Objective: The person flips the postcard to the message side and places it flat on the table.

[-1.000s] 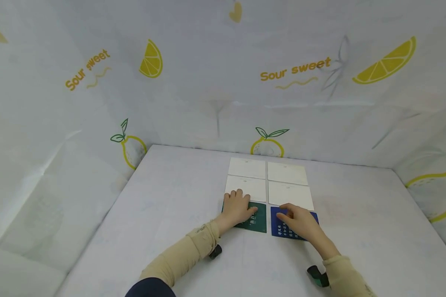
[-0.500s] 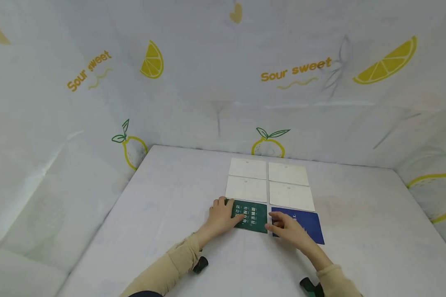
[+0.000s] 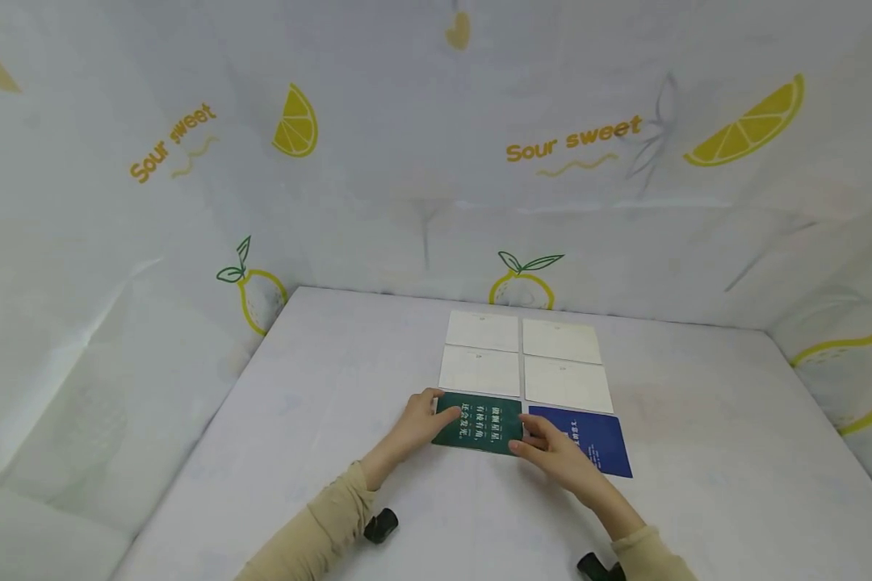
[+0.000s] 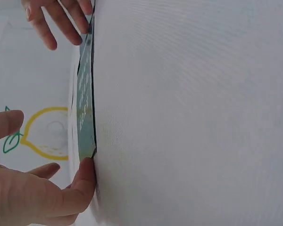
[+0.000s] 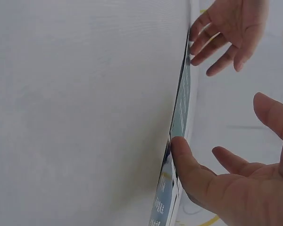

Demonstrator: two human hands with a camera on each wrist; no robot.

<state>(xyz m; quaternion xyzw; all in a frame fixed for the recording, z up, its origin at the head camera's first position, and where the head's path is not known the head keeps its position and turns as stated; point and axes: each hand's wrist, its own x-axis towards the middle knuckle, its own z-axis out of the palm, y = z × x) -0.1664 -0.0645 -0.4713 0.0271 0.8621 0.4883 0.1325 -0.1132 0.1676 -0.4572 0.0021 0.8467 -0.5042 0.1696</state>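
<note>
A green card (image 3: 480, 432) with white printed characters lies on the table between my two hands in the head view. My left hand (image 3: 407, 428) has its fingertips at the card's left end, and its thumb (image 4: 7, 123) is raised in the left wrist view. At the opposite end, my right hand (image 3: 559, 460) has its fingertips right at the card's edge, thumb (image 5: 273, 113) also lifted off. A blue card (image 3: 610, 444) with white characters lies just right of the green one, partly covered by my right hand.
Several white cards (image 3: 479, 373) lie in two columns behind the coloured cards. Dark wrist devices (image 3: 382, 524) show beside both forearms. Behind the white table (image 3: 320, 363) rises a lemon-printed backdrop (image 3: 378, 177).
My left hand has slid left off the green card's face to its left end. My right hand has shifted left from the blue card to the green card's right edge, uncovering more blue.
</note>
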